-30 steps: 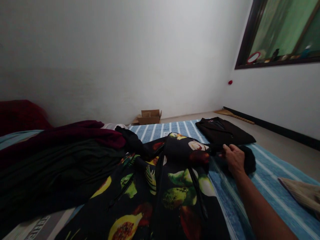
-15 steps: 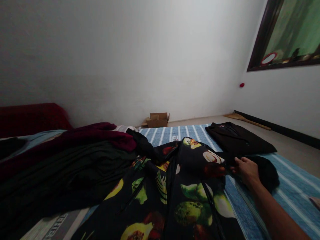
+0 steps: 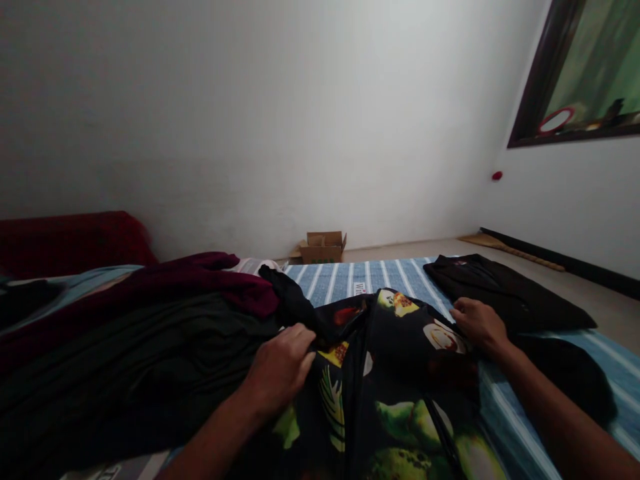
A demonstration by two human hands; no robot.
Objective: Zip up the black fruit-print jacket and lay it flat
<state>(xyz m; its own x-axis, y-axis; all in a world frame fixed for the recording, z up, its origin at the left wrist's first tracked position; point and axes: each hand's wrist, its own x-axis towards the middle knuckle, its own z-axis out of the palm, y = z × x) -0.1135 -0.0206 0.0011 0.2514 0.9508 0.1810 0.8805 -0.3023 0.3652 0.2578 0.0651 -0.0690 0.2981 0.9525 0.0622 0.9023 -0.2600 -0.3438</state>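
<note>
A black zip-up jacket (image 3: 395,373) printed with fruit lies front up before me, its black sleeves out to the sides. My left hand (image 3: 283,363) is closed at the jacket's left shoulder, fingers curled on the cloth by the black sleeve. Opposite it, my right hand (image 3: 477,323) pinches the fabric at the right shoulder edge. The right sleeve passes beneath my right forearm. A folded dark garment (image 3: 505,293) lies just beyond my right hand.
A heap of dark green clothes (image 3: 200,360) and a maroon garment (image 3: 200,280) lie at left on the blue striped bedding (image 3: 340,273). Behind the bed sits an open cardboard box (image 3: 323,250) near the wall. A red covered object (image 3: 75,243) stands at far left.
My left hand has come into view and taken hold of the jacket's left shoulder. My right hand has moved from the sleeve up to the right shoulder. The view has shifted slightly.
</note>
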